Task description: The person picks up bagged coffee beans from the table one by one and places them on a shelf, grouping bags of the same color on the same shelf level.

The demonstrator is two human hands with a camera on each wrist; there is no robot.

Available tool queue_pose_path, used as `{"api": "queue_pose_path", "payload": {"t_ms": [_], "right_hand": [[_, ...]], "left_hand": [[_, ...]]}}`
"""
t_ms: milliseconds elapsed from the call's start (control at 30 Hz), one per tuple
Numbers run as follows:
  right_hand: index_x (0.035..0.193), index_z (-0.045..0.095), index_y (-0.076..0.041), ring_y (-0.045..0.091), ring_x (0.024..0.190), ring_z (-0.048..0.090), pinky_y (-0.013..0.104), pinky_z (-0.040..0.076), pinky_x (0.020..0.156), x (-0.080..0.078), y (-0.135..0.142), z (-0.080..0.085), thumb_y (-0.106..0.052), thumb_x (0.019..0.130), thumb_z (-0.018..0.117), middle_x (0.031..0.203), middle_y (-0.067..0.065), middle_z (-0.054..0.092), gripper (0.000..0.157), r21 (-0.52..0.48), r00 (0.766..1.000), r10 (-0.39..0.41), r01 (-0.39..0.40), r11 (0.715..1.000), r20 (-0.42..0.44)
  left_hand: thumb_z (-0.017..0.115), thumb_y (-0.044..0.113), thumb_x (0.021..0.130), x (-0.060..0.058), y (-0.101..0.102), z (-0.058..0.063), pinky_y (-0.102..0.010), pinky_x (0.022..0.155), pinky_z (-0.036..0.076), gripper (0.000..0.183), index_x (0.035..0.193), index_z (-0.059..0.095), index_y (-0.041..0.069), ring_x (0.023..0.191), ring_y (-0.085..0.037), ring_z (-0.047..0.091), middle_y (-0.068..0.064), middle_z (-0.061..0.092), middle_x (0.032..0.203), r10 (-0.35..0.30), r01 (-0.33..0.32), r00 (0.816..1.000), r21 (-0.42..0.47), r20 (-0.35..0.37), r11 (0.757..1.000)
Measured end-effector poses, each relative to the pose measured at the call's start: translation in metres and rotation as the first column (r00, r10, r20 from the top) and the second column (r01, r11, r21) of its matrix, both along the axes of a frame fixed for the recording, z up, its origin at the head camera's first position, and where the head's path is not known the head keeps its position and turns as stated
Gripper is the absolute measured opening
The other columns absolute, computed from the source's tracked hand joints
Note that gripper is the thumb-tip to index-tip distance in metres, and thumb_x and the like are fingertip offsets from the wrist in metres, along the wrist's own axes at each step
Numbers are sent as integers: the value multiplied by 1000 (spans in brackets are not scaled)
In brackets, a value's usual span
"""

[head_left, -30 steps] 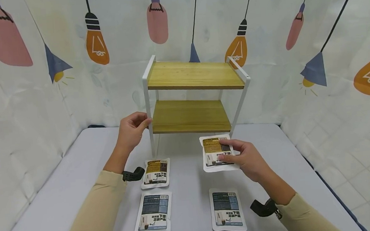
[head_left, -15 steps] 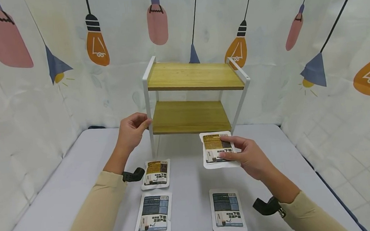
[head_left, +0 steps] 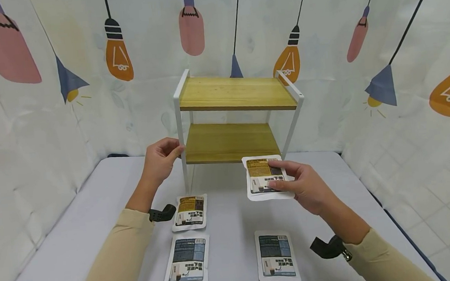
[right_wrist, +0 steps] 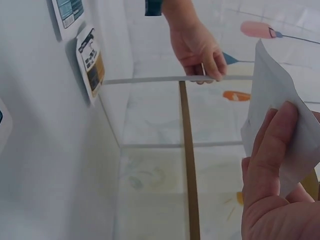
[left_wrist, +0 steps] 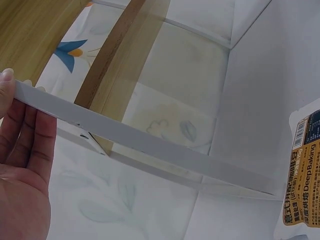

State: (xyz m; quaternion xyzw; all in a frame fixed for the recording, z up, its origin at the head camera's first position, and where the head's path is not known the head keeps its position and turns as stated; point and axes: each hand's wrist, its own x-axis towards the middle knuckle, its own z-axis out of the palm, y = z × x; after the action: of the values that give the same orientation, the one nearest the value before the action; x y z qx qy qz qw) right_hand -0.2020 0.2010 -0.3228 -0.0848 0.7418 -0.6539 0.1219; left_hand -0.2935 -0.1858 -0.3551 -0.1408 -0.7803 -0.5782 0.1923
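Observation:
A two-tier rack (head_left: 235,142) with wooden shelves and a white frame stands at the back of the table. My left hand (head_left: 162,160) pinches its front left post; in the left wrist view the thumb and fingers (left_wrist: 42,140) lie on either side of that white bar. With my right hand (head_left: 305,185) I hold a brown-labelled white pouch (head_left: 265,177) by its right side, thumb in front. It hangs above the table, before the rack's lower right front. The right wrist view shows the pouch's plain white back (right_wrist: 280,115) against my fingers.
Another brown-labelled pouch (head_left: 189,211) lies near the rack's left leg. Two blue-labelled pouches, one on the left (head_left: 187,262) and one on the right (head_left: 277,257), lie nearer me. A lamp-patterned curtain (head_left: 147,107) hangs behind the white-covered table (head_left: 105,185).
My right hand has raised the brown-labelled pouch a little, toward the lower shelf's front edge. The left hand stays on the post, and the rack and the other pouches keep their places.

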Motion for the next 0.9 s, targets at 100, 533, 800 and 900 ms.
{"api": "queue_pose_path", "payload": {"t_ms": [100,533,800,900], "right_hand": [[151,51,-13,24,110,67,30,61,88,0,0,3,-10,90,79,149,16,45,67,-5,1000,7,-7,1000,-6],[152,49,-11,23,112,66,27,60,89,0,4,19,-7,93,75,152,16,40,65,-44,998,49,-51,998,-37],[153,47,-11,23,115,65,29,60,89,-1,4,29,-3,94,72,152,13,39,65,-74,997,63,-67,995,-47],[154,47,-12,23,116,65,29,60,90,-1,4,32,-2,94,72,153,12,38,65,-80,997,62,-66,995,-51]], "left_hand": [[72,24,97,0,0,1,-16,77,56,27,113,73,2,83,-11,65,-1,71,95,-1,1,1000,1,2,1000],[72,24,96,0,1,0,-17,76,56,28,113,73,2,83,-11,65,6,71,92,9,-9,1000,3,-2,1000],[72,25,97,-1,0,-1,-17,75,56,27,111,72,2,81,-10,65,7,70,91,12,-12,1000,6,-10,1000],[72,24,97,0,0,-1,-17,74,56,28,111,72,1,81,-9,65,9,70,91,6,-6,1000,6,-21,1000]]}}
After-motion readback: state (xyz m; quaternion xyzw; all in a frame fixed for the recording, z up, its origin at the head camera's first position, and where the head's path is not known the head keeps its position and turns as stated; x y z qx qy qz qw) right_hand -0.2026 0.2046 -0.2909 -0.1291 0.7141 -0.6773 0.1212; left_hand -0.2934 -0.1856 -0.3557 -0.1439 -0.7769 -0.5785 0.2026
